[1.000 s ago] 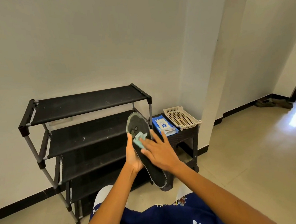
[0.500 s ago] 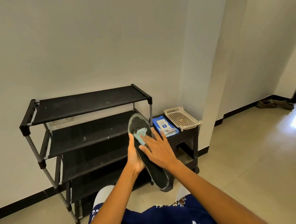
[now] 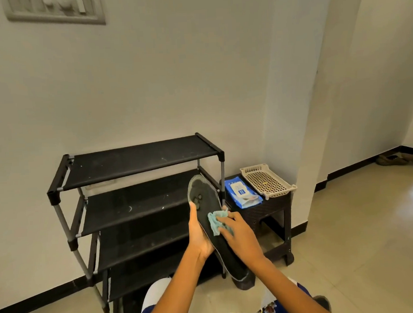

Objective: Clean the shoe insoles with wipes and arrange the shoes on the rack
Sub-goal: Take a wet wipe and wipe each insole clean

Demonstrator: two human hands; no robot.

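I hold a black shoe insole (image 3: 203, 195) upright in front of me, toe end up. My left hand (image 3: 198, 234) grips its left edge from behind, thumb along the rim. My right hand (image 3: 239, 234) presses a crumpled light-blue wipe (image 3: 215, 222) against the middle of the insole with its fingers laid over the wipe. Behind the insole stands a black shoe rack (image 3: 136, 209) with several bare shelves. No shoes show on the rack.
A blue pack of wipes (image 3: 243, 194) and a cream perforated tray (image 3: 266, 180) lie on a small dark stool (image 3: 276, 215) right of the rack. A pair of brown shoes (image 3: 404, 160) sits by the far wall. Beige tiled floor spreads to the right.
My right hand has slid the wipe down from the insole's toe area to its middle. The view has tilted upward, showing more wall.
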